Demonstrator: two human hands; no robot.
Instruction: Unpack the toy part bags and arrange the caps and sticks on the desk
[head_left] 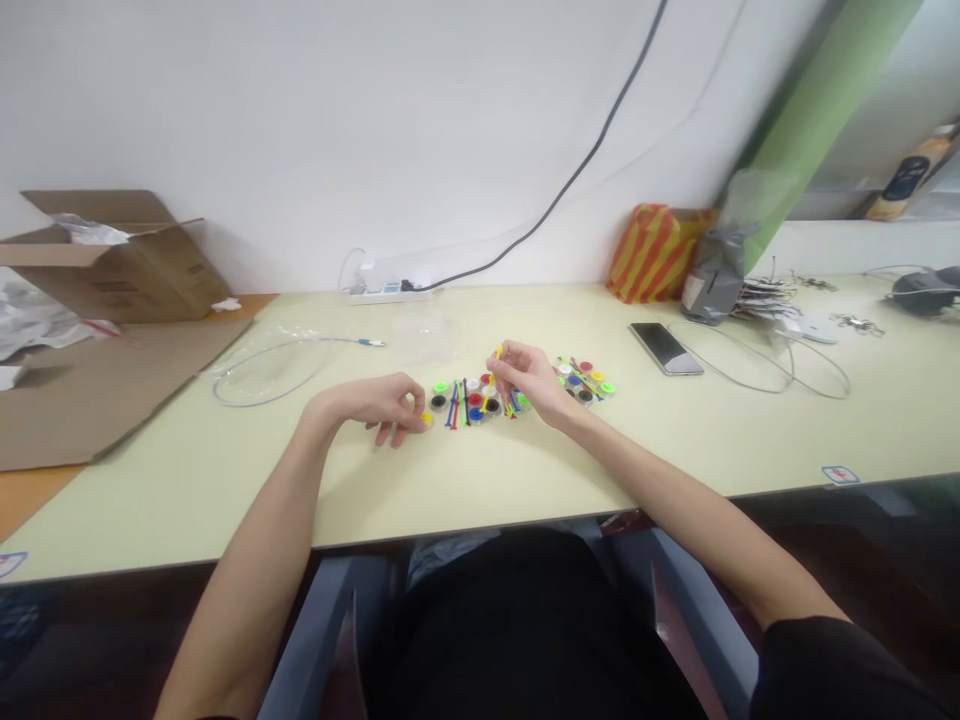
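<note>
My left hand (386,402) rests low over the table, thumb and fingertips closed on a small round piece with a yellow top (427,419). Between the pinched fingers of my right hand (529,375) is a thin yellow plastic stick (489,388), its lower end above the other pieces. Near the left hand lie a round green piece (440,387) and a black one (438,403). Blue and red sticks (453,408) lie beside a blue-topped round piece (476,415). More round pieces (586,368) and sticks are right of my right hand, which partly hides the middle group.
A phone (666,349) lies right of the pieces, with a thin cable beyond it. At the back stand a power strip (386,293) and a striped bag (651,255). On the left are a looped cable (255,360), flat cardboard (135,385) and an open box (127,265).
</note>
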